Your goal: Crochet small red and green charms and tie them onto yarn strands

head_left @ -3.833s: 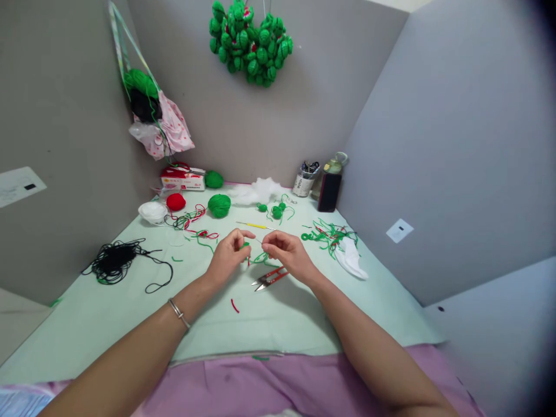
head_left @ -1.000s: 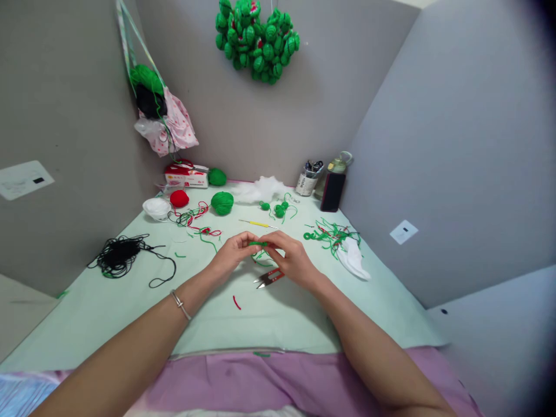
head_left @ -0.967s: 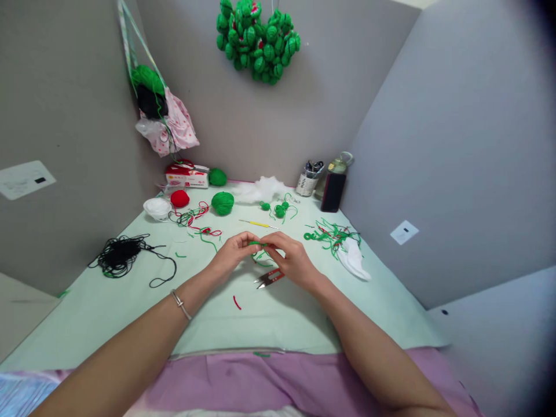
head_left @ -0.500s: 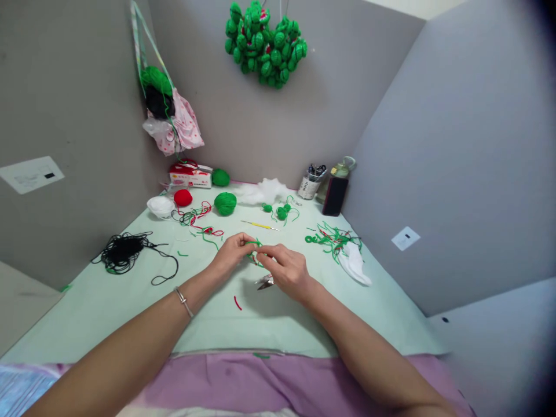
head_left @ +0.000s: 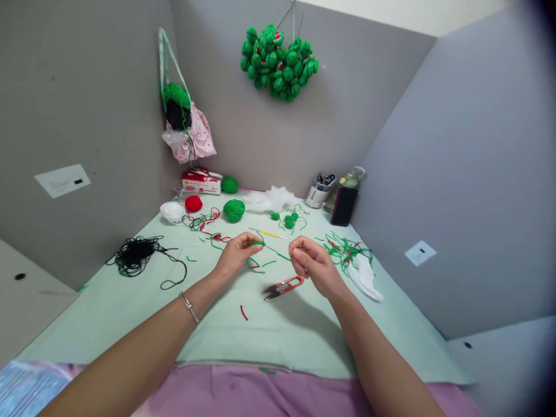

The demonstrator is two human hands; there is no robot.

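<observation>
- The left hand (head_left: 237, 255) has its fingers clamped on a small green yarn piece (head_left: 259, 243), above the middle of the worktop (head_left: 208, 341).
- A green strand (head_left: 283, 256) runs from that piece toward the right hand (head_left: 313, 265), whose fingers are together; whether they grip the strand I cannot tell.
- Orange-handled snips (head_left: 284, 286) lie just nearer than the hands, with a red scrap (head_left: 244, 313) to their near left.
- A yellow hook (head_left: 268, 234) and a green ball (head_left: 234, 211) lie beyond the hands.
- Black yarn (head_left: 135, 256) lies left, tangled green scraps (head_left: 337, 246) right.
</observation>
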